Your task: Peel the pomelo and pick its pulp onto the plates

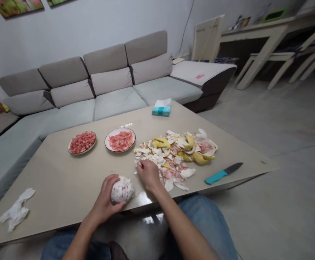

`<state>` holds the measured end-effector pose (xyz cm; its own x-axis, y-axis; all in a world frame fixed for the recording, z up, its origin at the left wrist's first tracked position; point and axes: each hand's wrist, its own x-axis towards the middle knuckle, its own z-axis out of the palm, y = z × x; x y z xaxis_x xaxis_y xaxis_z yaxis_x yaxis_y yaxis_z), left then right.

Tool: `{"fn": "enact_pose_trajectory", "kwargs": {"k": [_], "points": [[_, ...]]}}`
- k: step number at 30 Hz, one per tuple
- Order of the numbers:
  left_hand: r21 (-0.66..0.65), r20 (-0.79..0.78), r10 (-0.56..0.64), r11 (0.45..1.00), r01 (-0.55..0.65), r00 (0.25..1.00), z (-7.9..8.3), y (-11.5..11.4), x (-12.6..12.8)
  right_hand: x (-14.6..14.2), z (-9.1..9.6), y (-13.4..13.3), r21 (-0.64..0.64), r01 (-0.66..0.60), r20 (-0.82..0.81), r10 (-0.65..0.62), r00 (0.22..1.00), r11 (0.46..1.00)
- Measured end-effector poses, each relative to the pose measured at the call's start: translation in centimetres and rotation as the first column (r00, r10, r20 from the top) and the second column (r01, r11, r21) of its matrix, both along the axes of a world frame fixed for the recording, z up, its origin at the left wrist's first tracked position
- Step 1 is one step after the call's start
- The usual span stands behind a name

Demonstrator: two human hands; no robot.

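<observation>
- The pomelo [122,190] sits on the table [51,180] near my edge, its yellow rind gone and mostly coated in white pith, with purplish flesh showing through in streaks.
- My left hand [105,198] curves wide around its left side, fingers over the top and thumb low on the near side, steadying it.
- My right hand [149,175] is off the fruit, drawn narrow over the near-left edge of the peel heap [186,155]; a bit of white shows at my fingertips, but I cannot tell whether I hold it or it lies behind.
- I judge the step in hand to be stripping pith, with this scrap going onto the heap.
- The next move, I'd say, calls for my right fingers back on the pomelo, nails under a loose flap, pulling shallowly so the flesh isn't torn, while my left turns the fruit.
- The left plate [91,147] and right plate [107,141], 2 in all, hold pink pulp beyond my hands.
- The knife [224,172] lies right of the heap, touched by neither hand; finger work seems enough here.
</observation>
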<state>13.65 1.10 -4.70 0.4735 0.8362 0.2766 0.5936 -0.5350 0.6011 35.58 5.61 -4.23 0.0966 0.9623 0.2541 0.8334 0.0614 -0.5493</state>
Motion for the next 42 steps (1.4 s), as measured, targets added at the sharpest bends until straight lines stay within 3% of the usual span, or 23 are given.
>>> {"fn": "enact_pose_trajectory", "kwargs": {"k": [4, 11, 14, 18, 24, 28, 32, 42], "points": [[0.015, 0.045, 0.032, 0.999, -0.033, 0.998, -0.4, -0.3, -0.9, 3.3, 0.3, 0.5, 0.102, -0.016, -0.034, 0.019, 0.999, 0.995], [-0.078, 0.03, 0.137, 0.988, -0.135, 0.99, 0.5, -0.9, -0.8, 6.9, 2.1, 0.0, 0.066, -0.02, 0.164, 0.009, 0.986, 0.998], [-0.076, 0.04, 0.162, 0.984, -0.159, 0.986, 0.8, -0.9, -0.5, 5.9, 1.6, -1.3, 0.13, -0.01, 0.181, -0.014, 0.983, 0.992], [-0.108, 0.058, 0.172, 0.98, -0.166, 0.983, 1.0, -0.6, -0.1, 2.8, 0.4, -3.8, 0.216, -0.222, 0.014, 0.224, 0.974, 0.951], [-0.164, 0.08, 0.224, 0.964, -0.209, 0.971, 0.9, -0.6, 0.2, 0.4, -0.2, -5.3, 0.166, -0.255, -0.117, 0.276, 0.954, 0.953], [-0.164, 0.075, 0.225, 0.964, -0.21, 0.971, 0.7, -0.6, 0.4, -0.5, 0.3, -5.8, 0.209, -0.351, -0.148, 0.384, 0.911, 0.913], [-0.136, 0.07, 0.217, 0.969, -0.206, 0.974, 0.2, -0.3, 0.5, -1.5, 1.0, -6.3, 0.091, -0.434, -0.05, 0.439, 0.897, 0.896], [-0.097, 0.039, 0.176, 0.98, -0.171, 0.984, 0.7, 0.1, 1.1, -2.1, 3.6, -5.5, -0.228, -0.466, 0.178, 0.507, 0.843, 0.855]]}}
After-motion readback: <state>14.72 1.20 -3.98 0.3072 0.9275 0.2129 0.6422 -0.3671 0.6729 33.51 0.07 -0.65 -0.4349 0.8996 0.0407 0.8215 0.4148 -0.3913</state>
